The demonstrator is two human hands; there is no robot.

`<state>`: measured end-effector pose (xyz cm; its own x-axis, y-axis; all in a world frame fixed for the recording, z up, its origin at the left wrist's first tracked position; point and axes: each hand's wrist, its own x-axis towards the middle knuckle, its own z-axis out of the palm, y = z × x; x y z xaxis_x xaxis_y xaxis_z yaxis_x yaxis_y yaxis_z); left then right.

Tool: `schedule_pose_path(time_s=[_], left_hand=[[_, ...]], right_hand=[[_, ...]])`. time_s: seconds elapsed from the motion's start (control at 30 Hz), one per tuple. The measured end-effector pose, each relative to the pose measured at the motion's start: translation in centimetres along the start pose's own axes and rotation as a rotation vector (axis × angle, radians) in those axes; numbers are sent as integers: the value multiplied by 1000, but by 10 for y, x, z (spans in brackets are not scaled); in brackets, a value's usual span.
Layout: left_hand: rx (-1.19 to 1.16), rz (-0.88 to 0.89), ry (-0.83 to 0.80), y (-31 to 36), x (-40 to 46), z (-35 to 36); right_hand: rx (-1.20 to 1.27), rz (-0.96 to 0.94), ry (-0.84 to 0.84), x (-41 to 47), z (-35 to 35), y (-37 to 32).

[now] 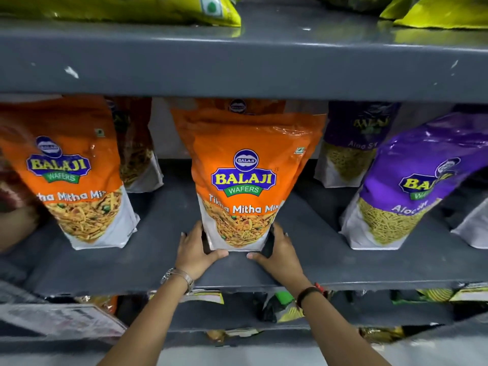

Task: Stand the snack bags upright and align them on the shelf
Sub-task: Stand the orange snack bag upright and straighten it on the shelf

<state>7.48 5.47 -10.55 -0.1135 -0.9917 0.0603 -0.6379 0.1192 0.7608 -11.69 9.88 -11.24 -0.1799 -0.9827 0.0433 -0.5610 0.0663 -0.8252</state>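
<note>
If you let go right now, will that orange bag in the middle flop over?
Probably not. The orange plastic Tikha Mitha Mix bag stands on a wide flat bottom on the grey shelf. It looks puffy and light, so a bump could tip it. Its glossy film may feel slippery under the left hand and right hand.

We see glossy plastic bags (245, 165) with crinkled sheen, a matt grey painted shelf (163, 262), chipped at 10 o'clock, and a shiny metal watch (179, 277).
</note>
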Motion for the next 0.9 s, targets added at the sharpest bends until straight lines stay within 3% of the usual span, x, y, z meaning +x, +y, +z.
schedule_pose_path(time_s=[0.9], left_hand=[[75, -16, 1, -3, 0, 3]], right_hand=[[-71, -6, 51, -7, -2, -1]])
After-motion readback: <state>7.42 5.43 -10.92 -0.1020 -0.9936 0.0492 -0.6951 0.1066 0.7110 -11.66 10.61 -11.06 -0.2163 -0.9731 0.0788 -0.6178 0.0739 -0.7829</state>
